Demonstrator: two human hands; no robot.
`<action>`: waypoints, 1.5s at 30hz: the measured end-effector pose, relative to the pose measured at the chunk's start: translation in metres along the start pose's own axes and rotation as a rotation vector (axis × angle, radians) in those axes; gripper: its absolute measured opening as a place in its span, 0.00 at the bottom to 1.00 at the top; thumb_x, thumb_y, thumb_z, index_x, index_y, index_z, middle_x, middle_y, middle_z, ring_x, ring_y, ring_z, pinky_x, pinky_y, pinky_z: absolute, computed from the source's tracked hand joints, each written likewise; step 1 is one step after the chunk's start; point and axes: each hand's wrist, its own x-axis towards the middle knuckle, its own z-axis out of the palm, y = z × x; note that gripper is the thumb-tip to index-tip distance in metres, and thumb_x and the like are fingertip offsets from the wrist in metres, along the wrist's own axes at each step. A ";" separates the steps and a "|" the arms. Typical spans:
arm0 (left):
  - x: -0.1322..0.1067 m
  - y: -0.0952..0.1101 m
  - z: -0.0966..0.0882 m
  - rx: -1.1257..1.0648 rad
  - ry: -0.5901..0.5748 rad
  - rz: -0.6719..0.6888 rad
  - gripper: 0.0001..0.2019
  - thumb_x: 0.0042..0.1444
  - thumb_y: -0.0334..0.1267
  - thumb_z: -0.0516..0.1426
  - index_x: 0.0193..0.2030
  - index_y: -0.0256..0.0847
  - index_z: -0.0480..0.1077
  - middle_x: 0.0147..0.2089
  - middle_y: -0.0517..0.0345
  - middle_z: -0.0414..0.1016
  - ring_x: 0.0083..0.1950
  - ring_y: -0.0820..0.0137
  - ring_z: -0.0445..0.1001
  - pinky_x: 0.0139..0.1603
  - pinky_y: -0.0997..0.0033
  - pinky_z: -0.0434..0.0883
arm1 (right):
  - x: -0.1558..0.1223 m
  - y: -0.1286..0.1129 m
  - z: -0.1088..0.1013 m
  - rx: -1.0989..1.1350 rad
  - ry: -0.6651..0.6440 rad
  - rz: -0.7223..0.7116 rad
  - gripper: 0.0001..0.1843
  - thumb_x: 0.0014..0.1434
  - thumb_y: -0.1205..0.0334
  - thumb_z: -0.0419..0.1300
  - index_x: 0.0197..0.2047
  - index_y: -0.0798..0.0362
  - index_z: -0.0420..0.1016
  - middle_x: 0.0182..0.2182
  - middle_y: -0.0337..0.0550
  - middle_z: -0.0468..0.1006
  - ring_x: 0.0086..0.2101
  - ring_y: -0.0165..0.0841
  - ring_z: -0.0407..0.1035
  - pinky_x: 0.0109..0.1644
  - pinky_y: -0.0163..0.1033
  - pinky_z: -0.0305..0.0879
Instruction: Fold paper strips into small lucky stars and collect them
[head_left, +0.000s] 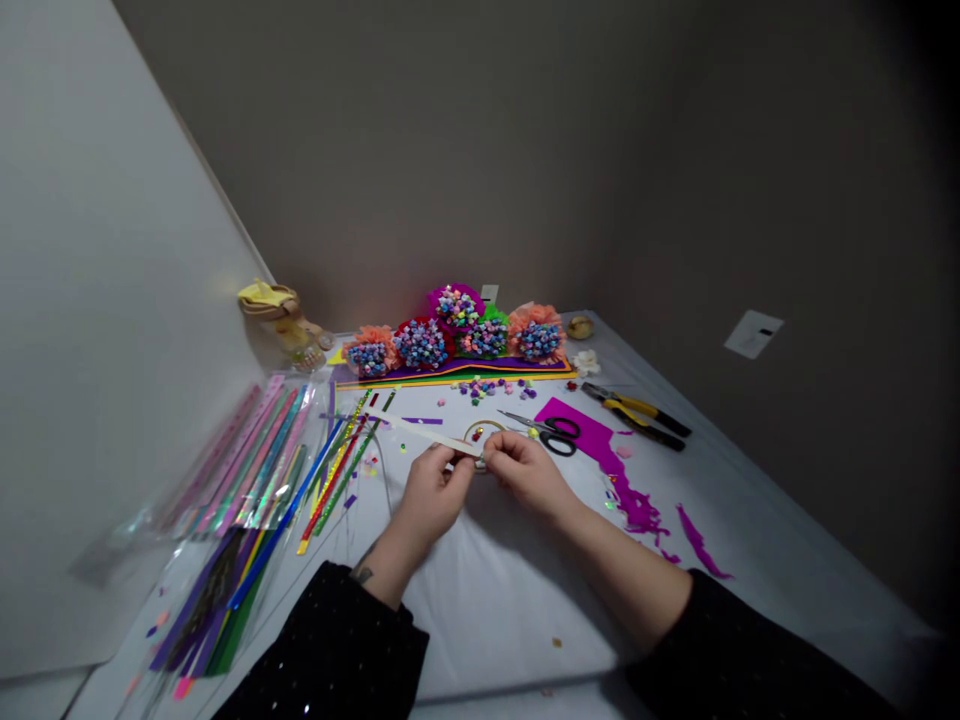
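- Left hand (437, 492): thumb and index finger are pinching a narrow, flat, whitish strip (421, 431) near its lower end.
- Right hand (529, 475): thumb and index finger are pressing together on that same end; the other fingers are curling inward.
- Strip position: it is running from the fingertips up and leftward, above the white-covered table (510, 620).
- Just behind the fingertips, a round, yellowish-rimmed object (467, 434) is lying partly hidden.
- Right of it, black-handled metal scissors (546, 428) are touching a ragged magenta sheet (596, 440); yellow-and-black-handled pliers (616, 402) are resting beyond.
- Left side: loose blue, yellow, red and green shiny strips (345, 472) are lying beside clear plastic packs of pastel strips (255, 455).
- At the back, five ruffled bundles filled with tiny multicoloured pieces (421, 343) are standing in a group.
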 end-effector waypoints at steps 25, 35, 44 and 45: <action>0.004 0.003 -0.007 0.143 -0.089 0.046 0.07 0.56 0.36 0.52 0.30 0.38 0.67 0.29 0.60 0.70 0.32 0.72 0.67 0.33 0.75 0.64 | 0.000 0.002 -0.001 -0.020 -0.063 -0.023 0.10 0.49 0.57 0.57 0.24 0.55 0.67 0.18 0.34 0.61 0.20 0.26 0.53 0.24 0.32 0.49; 0.003 -0.001 -0.005 0.234 -0.091 0.105 0.07 0.56 0.35 0.51 0.30 0.39 0.68 0.30 0.59 0.71 0.33 0.71 0.69 0.35 0.73 0.65 | 0.005 0.003 -0.002 -0.206 -0.064 -0.080 0.09 0.46 0.58 0.57 0.21 0.55 0.66 0.19 0.35 0.63 0.23 0.27 0.55 0.27 0.32 0.52; 0.001 0.000 0.000 0.132 -0.052 0.021 0.07 0.55 0.36 0.52 0.29 0.38 0.69 0.29 0.58 0.71 0.31 0.71 0.69 0.31 0.73 0.66 | 0.001 -0.001 -0.001 -0.125 0.023 -0.143 0.08 0.49 0.58 0.58 0.24 0.54 0.66 0.22 0.36 0.67 0.25 0.29 0.60 0.31 0.34 0.58; 0.001 0.000 0.000 0.128 -0.046 0.022 0.07 0.54 0.36 0.52 0.29 0.38 0.69 0.29 0.58 0.71 0.32 0.71 0.69 0.31 0.74 0.66 | 0.001 -0.001 -0.001 -0.120 0.012 -0.136 0.08 0.49 0.58 0.58 0.25 0.54 0.67 0.22 0.37 0.67 0.26 0.30 0.61 0.32 0.35 0.58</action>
